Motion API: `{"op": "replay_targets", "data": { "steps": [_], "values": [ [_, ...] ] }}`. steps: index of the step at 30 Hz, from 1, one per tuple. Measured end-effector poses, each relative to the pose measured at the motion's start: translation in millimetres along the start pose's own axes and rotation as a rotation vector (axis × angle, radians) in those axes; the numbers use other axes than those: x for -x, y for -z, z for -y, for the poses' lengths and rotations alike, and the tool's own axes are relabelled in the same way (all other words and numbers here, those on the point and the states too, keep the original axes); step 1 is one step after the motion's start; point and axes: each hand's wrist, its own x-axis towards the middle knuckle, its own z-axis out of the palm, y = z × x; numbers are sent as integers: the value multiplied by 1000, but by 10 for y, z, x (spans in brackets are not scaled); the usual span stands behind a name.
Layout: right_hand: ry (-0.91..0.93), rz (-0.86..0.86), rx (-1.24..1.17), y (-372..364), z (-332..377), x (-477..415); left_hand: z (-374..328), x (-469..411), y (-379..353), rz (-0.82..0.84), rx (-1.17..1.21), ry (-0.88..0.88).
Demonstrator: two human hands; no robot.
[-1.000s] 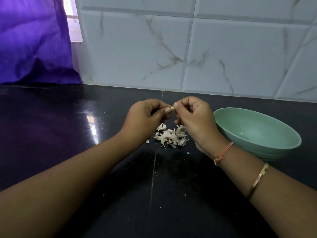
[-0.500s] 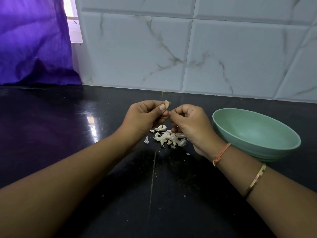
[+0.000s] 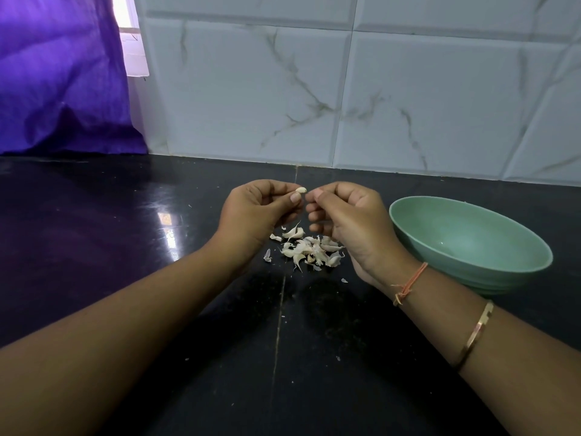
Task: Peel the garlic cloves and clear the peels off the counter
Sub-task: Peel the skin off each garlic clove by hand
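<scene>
My left hand [image 3: 257, 212] pinches a small pale garlic clove [image 3: 301, 190] between thumb and fingers, held above the black counter [image 3: 125, 234]. My right hand [image 3: 349, 215] hovers just right of the clove with fingers curled; whether it holds anything between them is hidden. Below both hands lies a small heap of white garlic peels [image 3: 309, 250] on the counter, with a few stray flakes around it.
A pale green bowl [image 3: 503, 262] stands on the counter right of my right hand; its visible inside looks bare. A tiled wall [image 3: 345, 89] closes the back. A purple curtain [image 3: 59, 73] hangs at the far left.
The hands dropped slightly and drew a little apart. The clove now shows in the left hand's pinch. A flake landed left of the peel heap.
</scene>
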Motion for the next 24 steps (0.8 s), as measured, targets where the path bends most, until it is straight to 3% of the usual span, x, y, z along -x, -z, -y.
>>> {"op": "replay_targets", "data": {
  "steps": [6,24],
  "values": [
    [-42,41,-83,11,12,12,-5,9,6,14,2,-34],
    [-1,42,-16,47,-32,-26,-19,8,12,25,-140,-116]
  ]
}}
